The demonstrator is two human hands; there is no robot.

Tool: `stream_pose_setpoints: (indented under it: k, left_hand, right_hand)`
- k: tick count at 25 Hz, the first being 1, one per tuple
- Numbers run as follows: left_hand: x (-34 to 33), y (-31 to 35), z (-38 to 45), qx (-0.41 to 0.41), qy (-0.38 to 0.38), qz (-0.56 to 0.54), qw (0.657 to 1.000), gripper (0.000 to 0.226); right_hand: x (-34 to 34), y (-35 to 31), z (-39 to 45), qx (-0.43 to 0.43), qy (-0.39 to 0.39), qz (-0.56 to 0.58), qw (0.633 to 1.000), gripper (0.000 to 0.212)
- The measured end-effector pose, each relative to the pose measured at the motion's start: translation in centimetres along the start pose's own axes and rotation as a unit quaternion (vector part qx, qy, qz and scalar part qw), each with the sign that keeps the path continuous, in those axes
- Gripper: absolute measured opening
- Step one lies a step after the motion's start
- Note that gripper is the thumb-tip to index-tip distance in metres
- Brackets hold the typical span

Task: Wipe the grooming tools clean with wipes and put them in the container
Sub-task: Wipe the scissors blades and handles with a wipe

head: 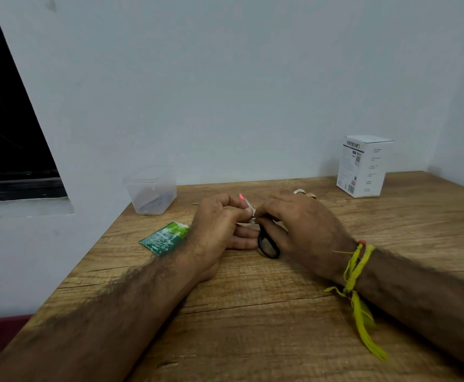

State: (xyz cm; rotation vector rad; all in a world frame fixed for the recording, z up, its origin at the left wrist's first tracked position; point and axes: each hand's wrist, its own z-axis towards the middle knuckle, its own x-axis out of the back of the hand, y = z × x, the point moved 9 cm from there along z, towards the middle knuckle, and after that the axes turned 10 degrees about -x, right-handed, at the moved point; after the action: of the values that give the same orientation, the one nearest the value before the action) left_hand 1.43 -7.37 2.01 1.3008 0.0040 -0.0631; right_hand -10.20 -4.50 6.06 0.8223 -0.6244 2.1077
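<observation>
Scissors (268, 245), light, stiff, sharp-tipped, sat before the container (151, 193); your right hand (299, 224) gripped their handle, left hand (220, 224) pinching the wipe (248, 206).

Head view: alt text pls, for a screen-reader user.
Two bare hands meet over a wooden table: the right hand holds small black-handled scissors while the left hand pinches a white wipe against them. A green sachet, clear plastic container and white box stand nearby.
</observation>
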Motion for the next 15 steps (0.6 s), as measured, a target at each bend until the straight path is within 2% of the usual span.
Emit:
stream_pose_setpoints:
  k: [5, 8, 11, 15]
  left_hand:
    - [0.06, -0.09, 0.01, 0.0, -0.004, 0.002, 1.0, 0.011]
    - [0.2, -0.15, -0.01, 0.001, 0.001, 0.005, 1.0, 0.013]
    - [0.0, -0.05, -0.02, -0.003, -0.01, 0.003, 1.0, 0.01]
    - [-0.02, -0.12, -0.05, -0.002, -0.011, 0.009, 1.0, 0.009]
  right_hand:
    - [0.35, -0.31, -0.18, 0.012, 0.007, 0.007, 1.0, 0.022]
    - [0.11, -0.58, -0.35, 0.042, -0.002, -0.003, 0.999, 0.014]
    - [-0.05, -0.24, -0.11, 0.027, 0.0, -0.013, 1.0, 0.023]
    - [0.28, -0.51, -0.56, 0.066, -0.015, 0.0, 0.998, 0.015]
